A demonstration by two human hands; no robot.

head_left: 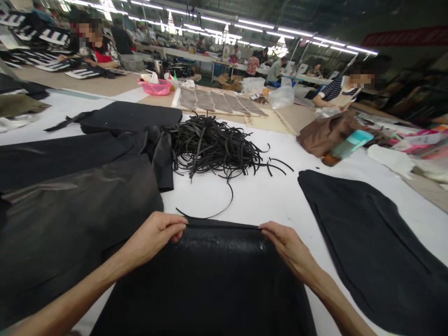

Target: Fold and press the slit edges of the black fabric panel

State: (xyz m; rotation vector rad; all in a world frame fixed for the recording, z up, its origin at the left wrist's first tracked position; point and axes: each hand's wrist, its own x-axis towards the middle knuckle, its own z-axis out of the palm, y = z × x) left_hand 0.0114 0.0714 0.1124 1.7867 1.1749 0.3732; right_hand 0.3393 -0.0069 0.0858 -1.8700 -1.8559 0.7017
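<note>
Head view: the left hand and right hand each pinch the far edge of a black sheet on the white tabletop. Uneven pulling could crease that edge; the loose strip might become trapped beneath.

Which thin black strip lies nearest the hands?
The long curved thin black strip reaching close to the left hand; the others lie farther off, mostly in the tangled black pile.

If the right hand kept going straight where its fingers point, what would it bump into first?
Past the black sheet it pinches, the right hand would probably meet the loose black strip on the white table, though the hand's height above it is unclear.
</note>
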